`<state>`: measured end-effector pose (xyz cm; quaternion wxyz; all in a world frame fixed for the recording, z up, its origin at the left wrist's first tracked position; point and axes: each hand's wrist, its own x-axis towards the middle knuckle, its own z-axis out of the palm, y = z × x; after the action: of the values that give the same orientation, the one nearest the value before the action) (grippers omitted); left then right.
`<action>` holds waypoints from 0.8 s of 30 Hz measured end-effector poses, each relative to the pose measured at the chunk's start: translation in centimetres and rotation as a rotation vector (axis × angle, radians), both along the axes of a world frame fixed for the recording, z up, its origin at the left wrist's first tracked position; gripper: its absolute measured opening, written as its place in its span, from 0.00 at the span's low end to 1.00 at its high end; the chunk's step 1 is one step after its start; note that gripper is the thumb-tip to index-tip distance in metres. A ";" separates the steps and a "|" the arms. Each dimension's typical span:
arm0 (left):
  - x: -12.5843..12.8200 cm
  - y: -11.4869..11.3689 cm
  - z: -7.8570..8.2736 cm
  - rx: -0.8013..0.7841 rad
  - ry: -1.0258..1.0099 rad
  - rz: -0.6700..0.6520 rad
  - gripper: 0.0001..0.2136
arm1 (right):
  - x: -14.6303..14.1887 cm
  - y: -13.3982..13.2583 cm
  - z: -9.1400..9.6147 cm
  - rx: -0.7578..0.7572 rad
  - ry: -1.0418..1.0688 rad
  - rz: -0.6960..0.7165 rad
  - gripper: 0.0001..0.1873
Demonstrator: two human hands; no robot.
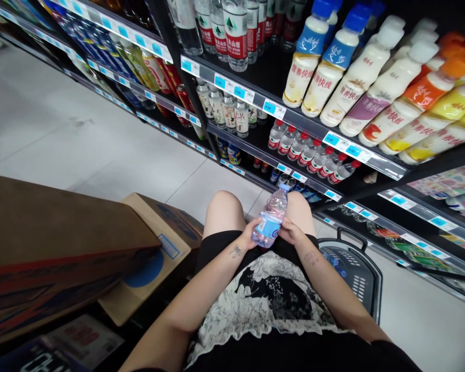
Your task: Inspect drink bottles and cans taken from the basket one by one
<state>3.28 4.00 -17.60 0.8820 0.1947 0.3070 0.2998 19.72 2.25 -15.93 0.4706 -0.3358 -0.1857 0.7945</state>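
A small clear water bottle (270, 219) with a blue cap and a light blue label is held between my two hands, tilted, just above my lap. My left hand (251, 233) is closed around the bottle's left side near its base. On the other side, my right hand (290, 230) grips the bottle, its fingers partly hidden behind it. To the right of my legs, a dark shopping basket (362, 268) stands on the floor, with clear blue-capped bottles (336, 266) partly visible inside.
Ahead, shelves carry red-labelled water bottles (235, 33), milk drink bottles (302, 67) and a row of small red-capped bottles (296, 146). Price tags line the shelf edge (251, 95). Large cardboard boxes (62, 227) stand close on my left. Pale tiled floor (101, 150) lies between.
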 end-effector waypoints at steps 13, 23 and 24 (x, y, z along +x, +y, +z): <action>-7.0 6.5 3.3 0.840 1.574 0.083 0.23 | -0.6 1.3 0.1 -0.128 -0.093 -0.095 0.19; -10.7 11.6 2.1 0.597 1.793 -0.203 0.30 | 5.8 -2.9 8.2 0.235 -0.197 -0.173 0.34; -10.8 11.8 2.1 0.587 1.794 -0.215 0.30 | 6.9 -2.9 10.3 0.312 -0.264 -0.203 0.35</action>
<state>-7.57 15.79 -15.48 0.2561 0.5934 0.7628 0.0211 26.59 -0.67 -5.67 0.5659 -0.3768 -0.3315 0.6542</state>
